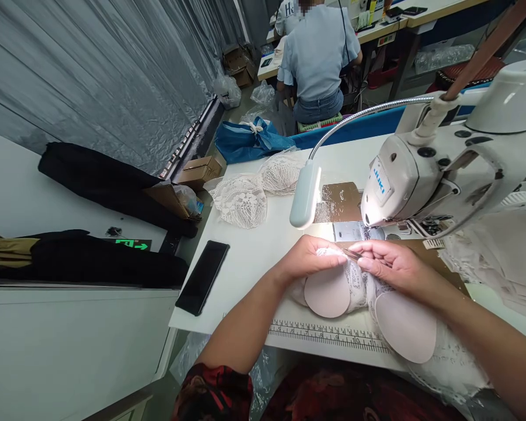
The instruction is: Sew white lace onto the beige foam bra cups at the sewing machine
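Observation:
A white lace bra (pixel 357 287) with pale oval cup pads (pixel 328 292) lies across the table's front edge, partly hanging over it. My left hand (pixel 313 257) is closed on the lace at its upper left, thumb on top. Between the fingers of my right hand (pixel 390 264) is a small pointed metal tool (pixel 353 254), which looks like tweezers or thread snips; its tip meets the lace by my left fingertips. Both hands are just in front of the sewing machine's needle area (pixel 370 231). My right palm hides part of the tool.
The sewing machine (pixel 403 175) stands at the right, with a lamp (pixel 305 196) on a bent neck. A phone (pixel 202 278) and more lace pieces (pixel 245 196) lie on the left of the table. White fabric (pixel 499 257) is piled at right. A person (pixel 318 55) sits beyond.

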`<state>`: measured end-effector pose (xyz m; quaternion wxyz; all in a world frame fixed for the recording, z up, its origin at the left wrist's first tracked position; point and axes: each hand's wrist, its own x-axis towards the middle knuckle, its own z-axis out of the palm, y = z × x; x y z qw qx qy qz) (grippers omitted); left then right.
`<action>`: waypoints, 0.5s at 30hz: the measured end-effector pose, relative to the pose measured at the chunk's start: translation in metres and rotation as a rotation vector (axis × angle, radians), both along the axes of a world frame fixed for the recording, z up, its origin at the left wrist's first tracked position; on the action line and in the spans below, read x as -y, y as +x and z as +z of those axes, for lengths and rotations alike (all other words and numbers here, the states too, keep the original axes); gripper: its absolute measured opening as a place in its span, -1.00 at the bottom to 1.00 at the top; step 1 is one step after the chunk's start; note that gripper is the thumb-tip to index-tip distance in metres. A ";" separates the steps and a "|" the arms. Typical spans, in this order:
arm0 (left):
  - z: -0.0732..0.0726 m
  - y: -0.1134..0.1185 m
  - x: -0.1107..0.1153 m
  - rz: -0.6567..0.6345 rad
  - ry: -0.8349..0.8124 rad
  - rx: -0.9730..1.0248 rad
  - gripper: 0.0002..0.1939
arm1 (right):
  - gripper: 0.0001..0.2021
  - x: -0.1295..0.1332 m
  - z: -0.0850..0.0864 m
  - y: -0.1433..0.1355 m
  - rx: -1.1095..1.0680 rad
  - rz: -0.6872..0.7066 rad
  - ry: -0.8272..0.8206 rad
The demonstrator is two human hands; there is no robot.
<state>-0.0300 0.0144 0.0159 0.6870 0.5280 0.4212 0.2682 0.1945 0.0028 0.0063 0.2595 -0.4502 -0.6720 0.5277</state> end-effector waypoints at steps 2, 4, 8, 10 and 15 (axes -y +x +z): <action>0.000 0.002 0.001 0.005 -0.014 0.018 -0.68 | -0.62 0.002 0.000 -0.003 0.001 0.000 -0.017; -0.001 0.005 0.001 -0.003 -0.017 0.031 -0.67 | -0.65 0.004 0.000 -0.006 -0.014 0.007 -0.020; -0.003 0.007 0.001 -0.029 0.002 -0.026 -0.71 | -0.72 0.006 0.003 -0.010 0.004 -0.020 0.061; -0.003 0.007 0.001 -0.043 0.024 -0.055 -0.72 | -0.73 0.006 0.002 -0.011 0.013 -0.034 0.082; -0.002 0.011 0.002 -0.063 0.042 0.029 -0.70 | -0.73 0.003 -0.007 -0.014 -0.152 -0.057 -0.052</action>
